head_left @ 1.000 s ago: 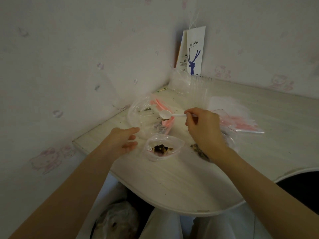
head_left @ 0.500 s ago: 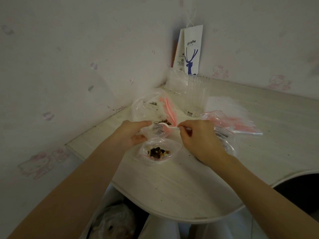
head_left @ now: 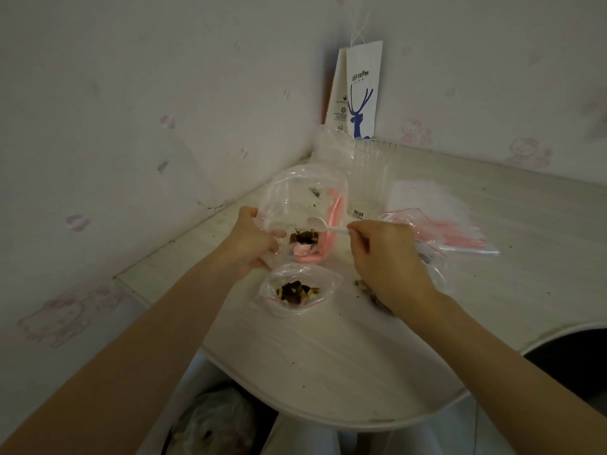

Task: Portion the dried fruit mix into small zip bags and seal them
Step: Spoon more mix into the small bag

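Two hands, next scoop
Left grip (head_left: 249, 239), open a second ago, now clutches the raised supply bag (head_left: 295, 192); right grip (head_left: 384, 257) pinches the spoon (head_left: 323, 223) near its dried fruit mix (head_left: 303, 238); the small zip bag (head_left: 299, 290) lies unsealed on the near counter (head_left: 328, 356)

Head camera, close above table (head_left: 328, 356), facing forward-down toward corner.

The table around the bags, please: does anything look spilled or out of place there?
Yes. Loose dried fruit bits lie on the table beside the right hand, outside the small zip bag; they look like spillage from scooping.
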